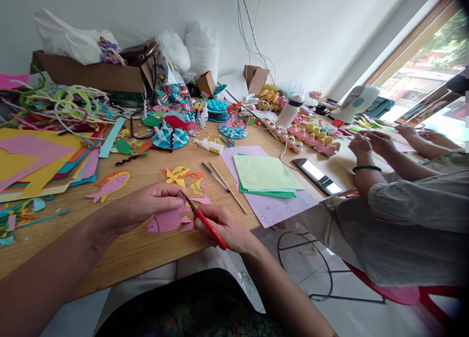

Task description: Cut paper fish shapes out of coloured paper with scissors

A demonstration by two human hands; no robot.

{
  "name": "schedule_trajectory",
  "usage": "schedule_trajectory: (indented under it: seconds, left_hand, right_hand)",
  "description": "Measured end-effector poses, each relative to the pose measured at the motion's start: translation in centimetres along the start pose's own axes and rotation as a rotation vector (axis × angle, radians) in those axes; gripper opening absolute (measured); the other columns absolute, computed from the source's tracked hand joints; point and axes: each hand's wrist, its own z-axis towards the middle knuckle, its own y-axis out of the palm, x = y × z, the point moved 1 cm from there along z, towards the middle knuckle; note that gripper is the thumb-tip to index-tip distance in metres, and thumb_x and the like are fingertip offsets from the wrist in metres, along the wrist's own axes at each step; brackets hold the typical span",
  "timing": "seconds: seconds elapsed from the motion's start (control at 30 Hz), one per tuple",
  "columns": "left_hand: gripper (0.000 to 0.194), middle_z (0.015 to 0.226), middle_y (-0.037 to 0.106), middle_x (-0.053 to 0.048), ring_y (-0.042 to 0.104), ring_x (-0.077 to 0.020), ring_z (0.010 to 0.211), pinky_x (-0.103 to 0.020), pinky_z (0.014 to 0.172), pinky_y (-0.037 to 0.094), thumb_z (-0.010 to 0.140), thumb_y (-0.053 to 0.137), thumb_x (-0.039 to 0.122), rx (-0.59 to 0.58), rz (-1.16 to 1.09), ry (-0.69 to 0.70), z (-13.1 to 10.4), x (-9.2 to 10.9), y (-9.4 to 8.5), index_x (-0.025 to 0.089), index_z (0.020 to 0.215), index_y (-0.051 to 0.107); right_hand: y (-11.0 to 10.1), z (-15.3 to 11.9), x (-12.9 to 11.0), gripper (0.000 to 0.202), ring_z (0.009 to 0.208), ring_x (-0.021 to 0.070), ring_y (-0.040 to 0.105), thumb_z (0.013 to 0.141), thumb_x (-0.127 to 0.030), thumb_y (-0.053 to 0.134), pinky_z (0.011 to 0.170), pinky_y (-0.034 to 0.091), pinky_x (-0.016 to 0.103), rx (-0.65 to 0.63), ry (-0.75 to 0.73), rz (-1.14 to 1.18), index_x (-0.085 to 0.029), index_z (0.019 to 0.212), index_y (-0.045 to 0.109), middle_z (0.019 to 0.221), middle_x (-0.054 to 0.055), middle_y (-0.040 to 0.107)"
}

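Note:
My right hand is wrapped round red-handled scissors, whose blades point up and left at my left fingertips. My left hand is closed in a pinch at the blade tips; what lies between its fingers is too small to make out. Just below, a pink paper fish with drawn lines rests on the table, partly covered by the left hand. Pink scraps lie beside it. Yellow and orange paper cuttings are behind my hands. Farther left lies a pink fish on yellow-orange backing.
Pen and wooden stick lie right of the cuttings, near green sheets and a phone. Coloured paper is stacked left. Glue bottles and decorated blue cones stand behind. Another person's hands work at right.

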Motion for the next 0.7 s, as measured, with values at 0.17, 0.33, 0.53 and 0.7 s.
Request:
schedule_trajectory:
  seconds: [0.17, 0.33, 0.53, 0.7]
  left_hand:
    - [0.020, 0.066, 0.054, 0.002, 0.044, -0.0123, 0.060, -0.022, 0.054, 0.035, 0.070, 0.069, 0.038, -0.011, -0.001, -0.017, 0.10, -0.11, -0.08, 0.018, 0.071, 0.065]
    - [0.025, 0.067, 0.054, 0.002, 0.045, -0.0129, 0.061, -0.022, 0.054, 0.035, 0.071, 0.069, 0.041, -0.012, 0.037, -0.048, 0.06, -0.40, -0.56, 0.018, 0.069, 0.061]
    - [0.026, 0.066, 0.050, 0.003, 0.042, -0.0123, 0.060, -0.021, 0.054, 0.034, 0.071, 0.069, 0.042, -0.013, 0.041, -0.016, 0.08, -0.20, -0.53, 0.018, 0.068, 0.060]
    - [0.024, 0.067, 0.053, 0.002, 0.045, -0.0131, 0.062, -0.022, 0.056, 0.036, 0.071, 0.069, 0.041, -0.008, 0.032, -0.026, 0.06, -0.37, -0.40, 0.018, 0.069, 0.062]
  right_hand:
    - [-0.16, 0.07, -0.18, 0.042, 0.056, 0.0081, 0.034, 0.086, -0.054, 0.058, 0.052, 0.029, 0.022, 0.013, -0.013, -0.063, -0.017, 0.068, 0.048, 0.062, -0.005, 0.040]
    - [-0.19, 0.13, 0.22, 0.041, 0.057, 0.0088, 0.037, 0.085, -0.053, 0.060, 0.053, 0.031, 0.022, 0.000, -0.038, -0.010, -0.017, 0.068, 0.049, 0.062, -0.004, 0.041]
    - [-0.33, 0.16, 0.73, 0.037, 0.061, 0.0108, 0.045, 0.087, -0.052, 0.056, 0.056, 0.036, 0.022, -0.077, -0.009, 0.064, -0.018, 0.072, 0.049, 0.064, -0.003, 0.044]
    - [-0.42, 0.12, 0.24, 0.046, 0.061, 0.0110, 0.042, 0.085, -0.059, 0.057, 0.056, 0.034, 0.023, -0.050, -0.023, -0.040, -0.019, 0.067, 0.044, 0.064, -0.003, 0.043]
